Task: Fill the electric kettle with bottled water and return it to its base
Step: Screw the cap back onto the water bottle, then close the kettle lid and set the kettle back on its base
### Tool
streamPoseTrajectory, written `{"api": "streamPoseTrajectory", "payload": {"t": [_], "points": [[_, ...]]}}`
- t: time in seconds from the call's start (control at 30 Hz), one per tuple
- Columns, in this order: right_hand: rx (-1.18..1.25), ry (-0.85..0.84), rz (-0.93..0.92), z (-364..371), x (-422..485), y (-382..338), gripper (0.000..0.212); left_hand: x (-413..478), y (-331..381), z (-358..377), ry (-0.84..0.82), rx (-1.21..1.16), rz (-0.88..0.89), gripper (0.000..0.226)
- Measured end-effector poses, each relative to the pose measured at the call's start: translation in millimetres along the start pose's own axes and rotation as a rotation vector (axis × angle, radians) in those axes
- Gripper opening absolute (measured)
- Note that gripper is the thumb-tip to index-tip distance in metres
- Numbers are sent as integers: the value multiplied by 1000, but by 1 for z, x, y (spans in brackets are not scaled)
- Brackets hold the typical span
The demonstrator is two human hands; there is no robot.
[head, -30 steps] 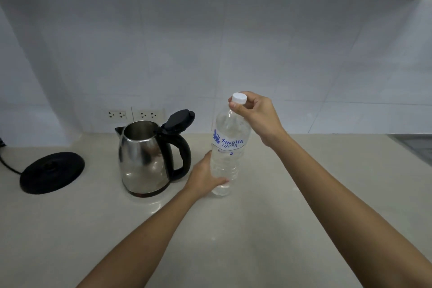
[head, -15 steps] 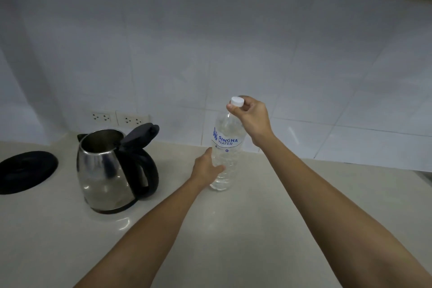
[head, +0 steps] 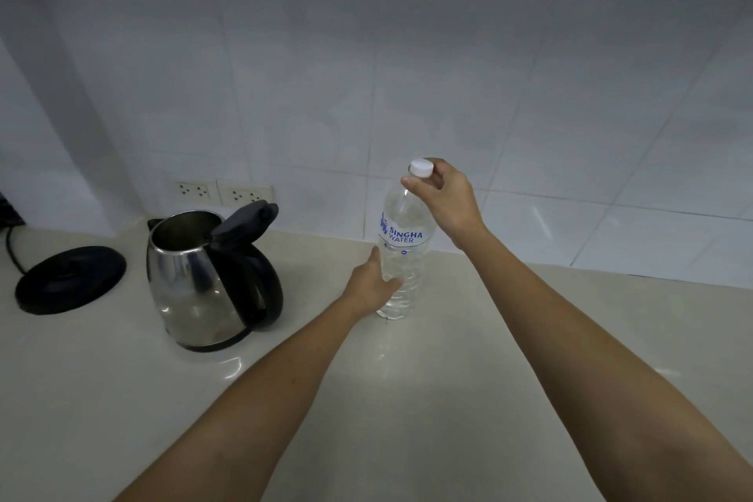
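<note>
Two hands, one bottle: what do you make of the grip?

— From the head camera, the water bottle (head: 401,257) stands upright on the counter (head: 468,399), just right of the kettle (head: 195,277). The left hand (head: 373,285) is wrapped round the bottle's lower body, closed on it. The right hand (head: 444,196) pinches the white cap (head: 421,167) between thumb and fingers, closed on the cap.

— And the kettle itself?

— It sits on the counter, off its base (head: 69,277). The round black base lies just left of the kettle, apart from it, with its cord (head: 10,253) running off further left. The kettle's lid (head: 244,222) is tipped open, so the mouth is ready. I'd say the step in hand is unscrewing the cap; no pouring has begun.

— What could go wrong?

— The bottle looks thin-walled and nearly full. If the left hand squeezes hard as the cap comes free, water may well up over the neck onto the counter. Spilled water running left past the kettle could reach the base, which looks wired in. The wall sockets (head: 220,192) are behind the kettle, too. A loose hold would let the bottle twist with the cap instead.
</note>
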State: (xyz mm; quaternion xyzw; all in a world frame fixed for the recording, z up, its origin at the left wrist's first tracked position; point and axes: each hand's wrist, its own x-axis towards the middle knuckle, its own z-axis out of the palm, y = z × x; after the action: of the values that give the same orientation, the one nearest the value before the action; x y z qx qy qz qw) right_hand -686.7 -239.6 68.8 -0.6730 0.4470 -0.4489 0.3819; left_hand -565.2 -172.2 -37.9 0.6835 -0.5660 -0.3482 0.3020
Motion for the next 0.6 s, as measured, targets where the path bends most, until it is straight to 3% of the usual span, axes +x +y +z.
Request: {"api": "streamPoseTrajectory", "payload": {"t": [0.23, 0.6], "points": [[-300, -64, -30, 3, -17, -2, 41, -20, -2, -12, -24, 19, 54, 59], [-387, 278, -85, 66, -75, -12, 63, -75, -40, -68, 218, 109, 336, 61]]}}
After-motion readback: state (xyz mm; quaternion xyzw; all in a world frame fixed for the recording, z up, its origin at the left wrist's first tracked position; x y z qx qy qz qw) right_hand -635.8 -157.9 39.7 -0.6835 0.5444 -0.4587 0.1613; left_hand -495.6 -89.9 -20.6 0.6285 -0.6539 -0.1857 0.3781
